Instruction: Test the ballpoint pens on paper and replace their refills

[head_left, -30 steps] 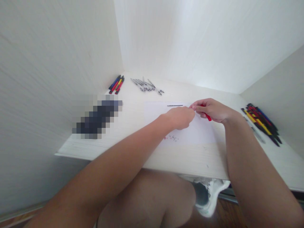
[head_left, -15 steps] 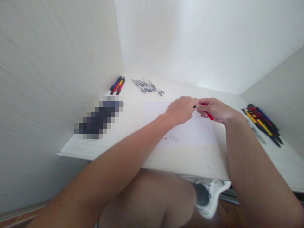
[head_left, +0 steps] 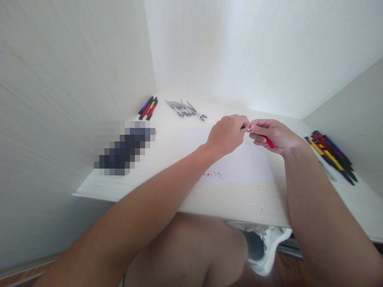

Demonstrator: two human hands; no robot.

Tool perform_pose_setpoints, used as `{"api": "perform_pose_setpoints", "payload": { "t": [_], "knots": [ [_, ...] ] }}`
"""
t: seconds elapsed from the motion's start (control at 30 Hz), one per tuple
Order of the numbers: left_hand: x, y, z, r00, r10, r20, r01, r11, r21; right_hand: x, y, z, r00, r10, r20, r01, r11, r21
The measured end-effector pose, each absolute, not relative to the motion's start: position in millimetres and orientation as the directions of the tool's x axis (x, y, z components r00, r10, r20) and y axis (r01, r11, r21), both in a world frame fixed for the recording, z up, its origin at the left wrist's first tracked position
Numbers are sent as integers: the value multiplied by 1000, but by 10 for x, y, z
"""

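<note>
Above a sheet of white paper (head_left: 254,167), my two hands meet around a red marker (head_left: 270,142). Its red barrel sticks out below the fingers of my right hand (head_left: 277,133), which is closed on it. My left hand (head_left: 226,133) is closed with its fingertips against the right ones, and a small black piece (head_left: 242,127), apparently the marker's cap, shows at its thumb side. Whether the black piece is still joined to the barrel is hidden by the fingers. Small black and red marks (head_left: 214,174) lie on the near part of the paper.
Several clear pens (head_left: 183,108) lie at the back of the white desk (head_left: 233,203). Coloured markers (head_left: 149,108) sit at the back left, and a larger pile of markers (head_left: 332,155) lies on the right. A blurred-out dark object (head_left: 124,151) is at the left. Walls enclose the desk.
Both hands have risen slightly, and my right hand has shifted a little to the right with the red barrel. The black piece and the barrel now show farther apart.
</note>
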State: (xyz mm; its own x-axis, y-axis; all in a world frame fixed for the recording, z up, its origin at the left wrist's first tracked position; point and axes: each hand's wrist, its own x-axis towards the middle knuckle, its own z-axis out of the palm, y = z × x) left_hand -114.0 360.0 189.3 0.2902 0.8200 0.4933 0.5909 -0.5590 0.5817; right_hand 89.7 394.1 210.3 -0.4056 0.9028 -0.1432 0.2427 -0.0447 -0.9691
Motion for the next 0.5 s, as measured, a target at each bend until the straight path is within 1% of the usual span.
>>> {"api": "perform_pose_setpoints", "payload": {
  "t": [0.13,0.23,0.5],
  "knots": [
    [-1137,3593,1903,275,808,521,567,-574,591,874,3939,2106,-377,919,-113,251,-17,-968],
    [-1136,3589,1908,270,807,526,574,-573,584,871,3941,2102,-364,928,-82,220,1,-975],
    [-1143,3599,1899,253,806,536,584,-569,580,868,3961,2065,-385,920,-76,160,-15,-987]
  ]
}}
